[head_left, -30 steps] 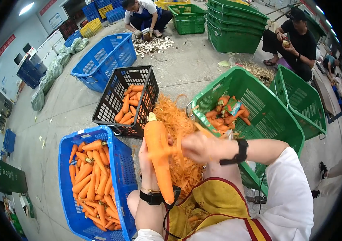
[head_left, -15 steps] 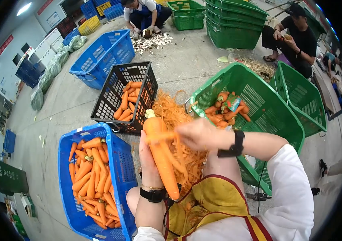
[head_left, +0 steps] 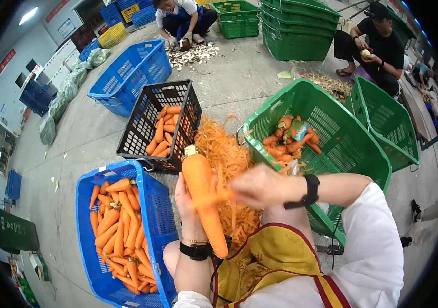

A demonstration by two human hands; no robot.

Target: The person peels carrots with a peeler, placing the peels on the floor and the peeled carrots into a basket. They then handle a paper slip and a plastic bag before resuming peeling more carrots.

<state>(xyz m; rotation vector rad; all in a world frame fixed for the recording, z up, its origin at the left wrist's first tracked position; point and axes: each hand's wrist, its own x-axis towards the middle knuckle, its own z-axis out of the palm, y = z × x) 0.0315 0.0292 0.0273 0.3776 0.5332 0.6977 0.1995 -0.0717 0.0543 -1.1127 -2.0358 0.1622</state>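
A large carrot (head_left: 202,197) lies tilted along the palm of my left hand (head_left: 184,201), its stem end up and away from me. My left fingers curl around its left side and are partly hidden. An orange peeler (head_left: 212,198), smeared by motion, is gripped in my right hand (head_left: 256,186) and reaches across the carrot's middle. Below and beyond the hands spreads a heap of orange carrot peelings (head_left: 220,141). Whole carrots (head_left: 118,226) fill the blue crate (head_left: 158,205) on my left.
Ahead, a black crate (head_left: 142,110) holds orange carrots. On the right, a green crate (head_left: 327,123) contains more carrots and a small packet. Another blue crate (head_left: 126,72) and stacked green crates (head_left: 298,31) stand farther off. Two people (head_left: 180,20) (head_left: 375,43) crouch beside scraps.
My right hand and the peeler have moved down along the carrot toward me. The left hand keeps its hold on the carrot, almost in place.
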